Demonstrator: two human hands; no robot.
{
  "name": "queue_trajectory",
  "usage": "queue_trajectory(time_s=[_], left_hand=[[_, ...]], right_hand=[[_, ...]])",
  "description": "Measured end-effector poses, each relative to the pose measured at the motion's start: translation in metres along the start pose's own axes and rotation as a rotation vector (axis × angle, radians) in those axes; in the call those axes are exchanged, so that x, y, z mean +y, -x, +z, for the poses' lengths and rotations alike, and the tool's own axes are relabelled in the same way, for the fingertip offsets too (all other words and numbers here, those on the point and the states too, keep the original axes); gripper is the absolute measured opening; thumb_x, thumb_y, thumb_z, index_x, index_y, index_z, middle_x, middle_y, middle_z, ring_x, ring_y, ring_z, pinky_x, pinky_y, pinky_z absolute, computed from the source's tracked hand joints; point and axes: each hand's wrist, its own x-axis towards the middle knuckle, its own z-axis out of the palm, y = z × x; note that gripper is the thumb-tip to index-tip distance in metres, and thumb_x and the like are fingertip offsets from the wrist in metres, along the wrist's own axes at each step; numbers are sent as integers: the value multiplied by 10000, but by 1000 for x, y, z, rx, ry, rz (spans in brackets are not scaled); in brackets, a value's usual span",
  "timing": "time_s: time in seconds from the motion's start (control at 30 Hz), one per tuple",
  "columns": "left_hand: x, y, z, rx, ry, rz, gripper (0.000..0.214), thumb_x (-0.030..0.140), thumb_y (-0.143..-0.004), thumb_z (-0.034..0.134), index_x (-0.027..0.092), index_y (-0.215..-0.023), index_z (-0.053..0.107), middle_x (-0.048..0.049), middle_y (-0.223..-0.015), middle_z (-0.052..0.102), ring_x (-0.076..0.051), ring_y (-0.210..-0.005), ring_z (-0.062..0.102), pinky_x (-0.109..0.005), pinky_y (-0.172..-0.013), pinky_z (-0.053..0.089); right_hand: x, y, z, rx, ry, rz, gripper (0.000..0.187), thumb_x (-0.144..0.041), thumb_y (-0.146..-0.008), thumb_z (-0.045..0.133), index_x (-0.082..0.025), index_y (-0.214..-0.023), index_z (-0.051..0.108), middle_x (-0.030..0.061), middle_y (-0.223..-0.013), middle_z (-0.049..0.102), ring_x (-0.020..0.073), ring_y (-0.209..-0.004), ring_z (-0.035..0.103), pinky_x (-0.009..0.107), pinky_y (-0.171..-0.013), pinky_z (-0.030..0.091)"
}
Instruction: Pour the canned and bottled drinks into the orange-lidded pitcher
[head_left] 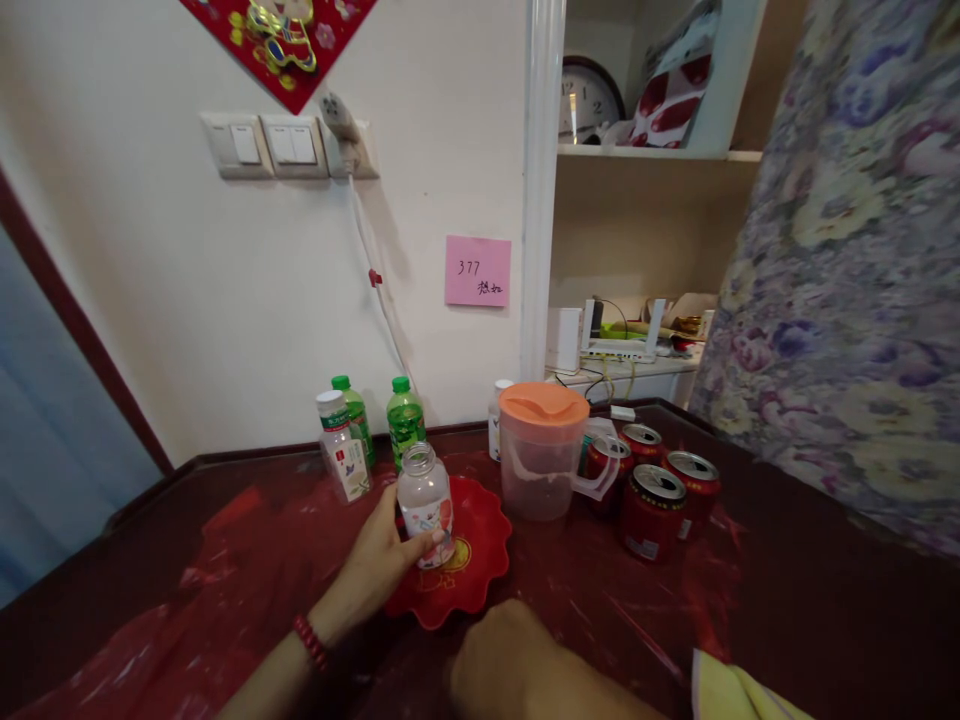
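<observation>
My left hand [379,565] is wrapped round a small clear bottle [425,502] with a printed label and no cap. The bottle stands upright on a red scalloped plate [480,570] on the dark red table. My right hand [510,665] is low at the front edge, just behind the plate, seen from the back; its fingers are hidden. A clear pitcher with an orange lid [541,450] stands right of the plate.
Behind the plate stand a white-capped bottle [341,445] and two green bottles [405,420]. Several red cans [656,500] cluster right of the pitcher. A floral cloth [847,280] hangs at the right. A yellow cloth [735,690] lies at the front right.
</observation>
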Motion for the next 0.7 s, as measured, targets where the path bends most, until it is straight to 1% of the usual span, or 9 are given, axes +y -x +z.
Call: queue_trajectory(time_s=[0.13, 0.23, 0.3, 0.37, 0.4, 0.47, 0.5, 0.6, 0.7], left_hand=[[-4, 0, 0, -40, 59, -22, 683, 390, -699, 830, 164, -1260, 514, -149, -1271, 678, -345, -1184, 651, -505, -1049, 501], [-9, -1, -3, -41, 31, -18, 705, 405, -702, 833, 164, -1279, 508, -152, -1299, 665, -348, -1211, 637, -506, -1077, 479], [-10, -2, -4, -39, -14, -5, 700, 407, -710, 830, 162, -1284, 513, -155, -1313, 659, -352, -1229, 625, -513, -1097, 458], [-9, -2, -4, -47, -20, -4, 690, 414, -718, 822, 159, -1281, 515, -156, -1298, 666, -356, -1225, 624, -517, -1085, 468], [-7, -1, -4, -49, -11, -9, 690, 420, -714, 823, 159, -1274, 516, -153, -1283, 673, -357, -1216, 628, -514, -1071, 480], [-4, 0, -3, -43, 25, -19, 705, 428, -691, 835, 163, -1265, 523, -146, -1265, 682, -359, -1198, 636, -502, -1042, 504], [-1, 0, -2, -35, 49, -21, 707, 430, -681, 838, 167, -1261, 530, -140, -1263, 685, -358, -1188, 641, -493, -1028, 515], [6, 3, 0, -30, 91, 6, 673, 418, -679, 838, 188, -1252, 568, -117, -1266, 694, -346, -1178, 643, -463, -1009, 527], [12, 6, 4, -56, 72, 40, 693, 391, -659, 853, 198, -1270, 588, -118, -1297, 681, -348, -1212, 620, -462, -1043, 503]], right_hand=[[-4, -1, 0, -22, 21, -12, 199, -68, -743, 762, -207, -877, 808, 153, -808, 771, 348, -724, 759, 425, -607, 601], [-6, 4, -6, -32, 31, -36, 205, -54, -774, 722, -135, -941, 809, 204, -859, 765, 389, -745, 756, 455, -605, 606], [-2, 12, -12, -47, 24, -65, 213, -86, -826, 671, -98, -997, 798, 207, -890, 764, 379, -729, 755, 418, -564, 595], [8, 24, -19, -13, -45, -127, 229, -161, -886, 620, -146, -1051, 777, 143, -914, 772, 315, -708, 753, 326, -495, 533], [13, 31, -22, 47, -121, -172, 218, -217, -893, 625, -189, -1065, 756, 100, -944, 769, 279, -727, 747, 287, -482, 490], [25, 47, -31, 309, -387, -249, 223, -287, -816, 707, -251, -1036, 694, 33, -1019, 736, 227, -810, 718, 252, -535, 439], [30, 55, -36, 442, -530, -245, 280, -299, -762, 741, -268, -1027, 656, 5, -1028, 709, 204, -835, 690, 245, -583, 436], [40, 74, -53, 726, -836, -146, 290, -158, -731, 660, -265, -989, 581, -39, -929, 621, 134, -750, 584, 226, -606, 407], [52, 80, -65, 947, -936, -97, 274, -68, -758, 586, -225, -983, 590, -15, -957, 590, 135, -819, 565, 240, -691, 444]])
